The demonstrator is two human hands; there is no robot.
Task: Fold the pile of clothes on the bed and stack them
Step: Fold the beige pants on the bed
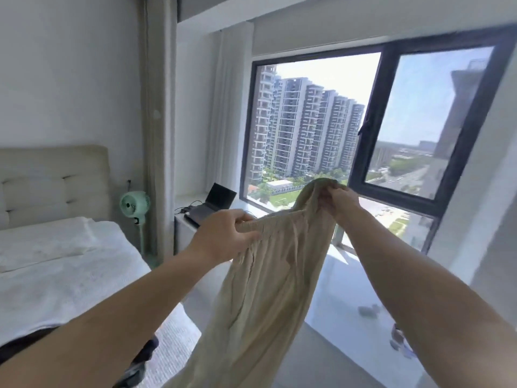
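A pair of beige trousers with an elastic waistband hangs in the air in front of me, its legs falling out of the frame's bottom. My left hand grips the waistband at its left side. My right hand pinches the waistband's other side, raised a little higher, before the window. The white bed lies at the left. Dark clothes lie on its near edge, mostly hidden behind my left arm.
A big window fills the far wall. An open laptop with cables sits on a white desk below it. A green fan stands beside the padded headboard. Small items lie on the pale floor at the right.
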